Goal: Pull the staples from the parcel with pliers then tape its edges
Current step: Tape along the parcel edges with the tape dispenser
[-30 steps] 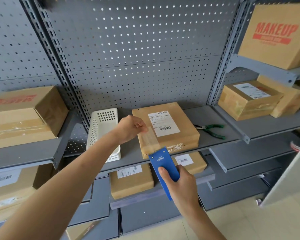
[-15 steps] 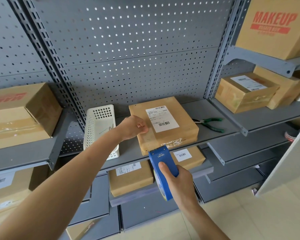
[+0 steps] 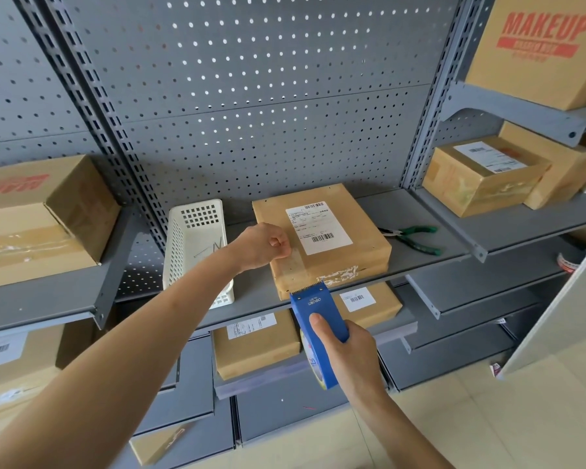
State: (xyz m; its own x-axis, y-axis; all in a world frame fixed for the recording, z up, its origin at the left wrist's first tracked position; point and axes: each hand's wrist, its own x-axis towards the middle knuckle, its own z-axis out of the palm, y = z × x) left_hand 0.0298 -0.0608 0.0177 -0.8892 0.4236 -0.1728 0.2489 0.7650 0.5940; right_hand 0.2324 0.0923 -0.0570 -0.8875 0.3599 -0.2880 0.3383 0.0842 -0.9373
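In the head view the parcel [image 3: 322, 243] lies on the middle shelf [image 3: 420, 262], the left hand [image 3: 263, 245] curled, pressing the tape [image 3: 293, 265] end onto its near-left top edge. The right hand [image 3: 347, 350] grips the blue tape dispenser [image 3: 315, 328], its teeth at the parcel's near face. If the left hand slips during the cut, the strip could lift or wrinkle, I judge.

A white perforated basket [image 3: 197, 252] stands on the grey shelf [image 3: 247, 292] below a "MAKEUP" box [image 3: 542, 45].
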